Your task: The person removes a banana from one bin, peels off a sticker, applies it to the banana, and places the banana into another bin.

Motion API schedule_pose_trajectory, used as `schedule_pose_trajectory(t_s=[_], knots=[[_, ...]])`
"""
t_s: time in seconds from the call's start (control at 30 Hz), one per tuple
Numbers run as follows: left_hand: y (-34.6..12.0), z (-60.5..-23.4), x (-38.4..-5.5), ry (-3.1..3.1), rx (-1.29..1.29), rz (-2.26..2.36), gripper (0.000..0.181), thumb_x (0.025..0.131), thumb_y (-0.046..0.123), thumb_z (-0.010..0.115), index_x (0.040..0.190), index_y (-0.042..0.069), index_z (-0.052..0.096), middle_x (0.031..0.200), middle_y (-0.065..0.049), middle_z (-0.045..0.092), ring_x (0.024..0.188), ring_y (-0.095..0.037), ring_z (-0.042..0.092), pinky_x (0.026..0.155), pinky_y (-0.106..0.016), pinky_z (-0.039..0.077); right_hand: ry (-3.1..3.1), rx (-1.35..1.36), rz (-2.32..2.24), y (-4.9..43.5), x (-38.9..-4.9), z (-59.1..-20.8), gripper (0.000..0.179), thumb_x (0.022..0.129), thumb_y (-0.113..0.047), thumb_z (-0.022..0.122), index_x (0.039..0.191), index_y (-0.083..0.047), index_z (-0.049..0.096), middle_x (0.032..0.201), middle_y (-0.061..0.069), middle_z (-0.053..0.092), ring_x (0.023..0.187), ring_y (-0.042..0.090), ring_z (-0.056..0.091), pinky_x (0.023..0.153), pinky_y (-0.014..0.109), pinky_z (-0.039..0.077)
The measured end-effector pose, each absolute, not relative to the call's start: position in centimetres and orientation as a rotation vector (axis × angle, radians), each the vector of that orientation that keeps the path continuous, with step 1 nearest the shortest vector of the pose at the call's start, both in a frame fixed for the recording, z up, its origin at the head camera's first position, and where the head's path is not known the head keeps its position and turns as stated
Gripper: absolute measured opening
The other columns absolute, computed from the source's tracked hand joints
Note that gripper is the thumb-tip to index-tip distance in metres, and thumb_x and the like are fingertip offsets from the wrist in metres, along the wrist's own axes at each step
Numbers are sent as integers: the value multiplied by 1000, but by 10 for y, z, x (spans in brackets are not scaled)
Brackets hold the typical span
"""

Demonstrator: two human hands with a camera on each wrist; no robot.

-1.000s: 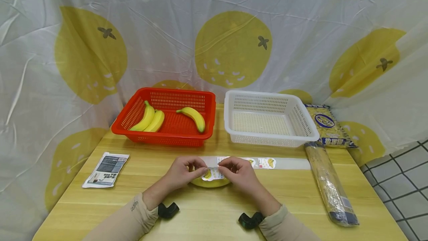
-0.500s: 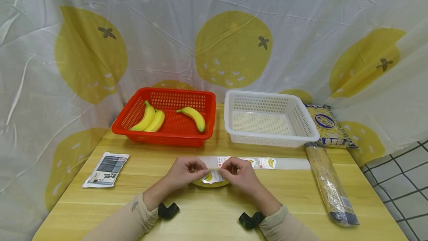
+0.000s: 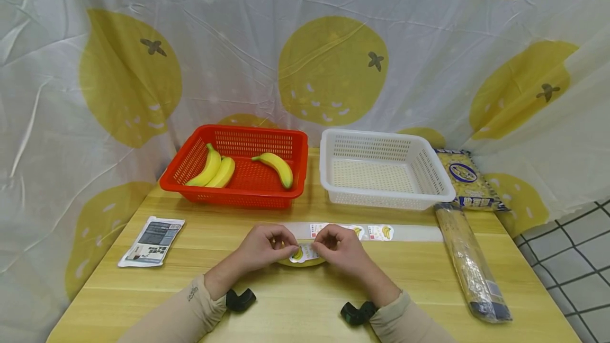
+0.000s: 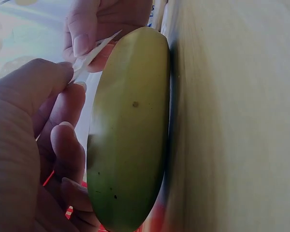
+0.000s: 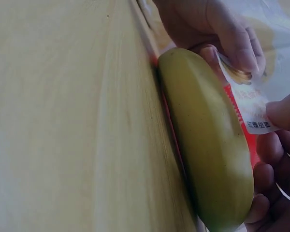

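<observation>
A banana point(image 3: 300, 264) lies crosswise on the wooden table, in front of the person. Just above it, both hands stretch a white banana-print sticker point(image 3: 305, 253) between them. My left hand point(image 3: 267, 245) pinches one end between thumb and index finger; my right hand point(image 3: 342, 249) pinches the other end the same way. In the left wrist view the sticker point(image 4: 94, 54) appears edge-on beside the upper part of the banana point(image 4: 130, 130). From the right wrist, the sticker point(image 5: 253, 104) stands off the banana's peel point(image 5: 205, 135). The other fingers curl close to the banana's far side.
Behind the hands lies a backing strip point(image 3: 414, 233) with several stickers. A red basket point(image 3: 243, 193) holds 3 bananas; a white basket point(image 3: 391, 197) stands beside it. A white pouch point(image 3: 151, 242) lies left, a long clear-wrapped package point(image 3: 469, 263) and a yellow bag point(image 3: 464, 176) right.
The sticker has come slightly lower in the head view, toward the person, and its printed face now shows more clearly. Both hands keep their pinch and have barely moved.
</observation>
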State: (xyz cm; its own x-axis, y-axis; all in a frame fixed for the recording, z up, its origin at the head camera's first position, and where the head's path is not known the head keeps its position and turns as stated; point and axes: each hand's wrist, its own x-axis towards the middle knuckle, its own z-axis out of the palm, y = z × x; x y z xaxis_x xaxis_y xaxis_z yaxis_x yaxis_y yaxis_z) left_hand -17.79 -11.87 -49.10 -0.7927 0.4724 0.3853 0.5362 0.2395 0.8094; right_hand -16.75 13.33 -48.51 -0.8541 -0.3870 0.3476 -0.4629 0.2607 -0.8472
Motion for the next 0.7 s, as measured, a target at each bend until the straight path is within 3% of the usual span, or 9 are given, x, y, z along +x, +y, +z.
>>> schedule_pose_trajectory(t_s=[0.1,0.4,0.53,0.7], knots=[[-119,-492,-178,-2452,-976,-1585,13,80,2,85,87,9,77,75,4,69,62,-3,50,55,-18,41,-2447,834,1662,133,-167,-486,7,89,-5,78,88,-6,71,79,0,68,71,5,59,64,23,52],[-121,-492,-179,-2500,-992,-1490,20,81,13,88,88,23,73,74,13,65,63,-3,52,56,-18,44,-2460,880,1588,132,-167,-486,14,85,-3,80,88,-13,70,77,-3,65,69,4,57,62,23,52],[-122,-490,-179,-2522,-1021,-1407,24,79,18,91,90,24,70,74,14,65,62,-1,51,56,-18,43,-2470,901,1552,132,-168,-488,19,85,-3,81,90,-14,68,80,-4,65,71,4,58,64,24,54],[-123,-489,-180,-2535,-1047,-1315,28,77,23,92,92,22,69,75,12,66,60,1,50,55,-18,43,-2496,915,1473,131,-169,-489,29,83,-6,84,106,-9,67,82,-3,64,70,7,59,64,23,52]])
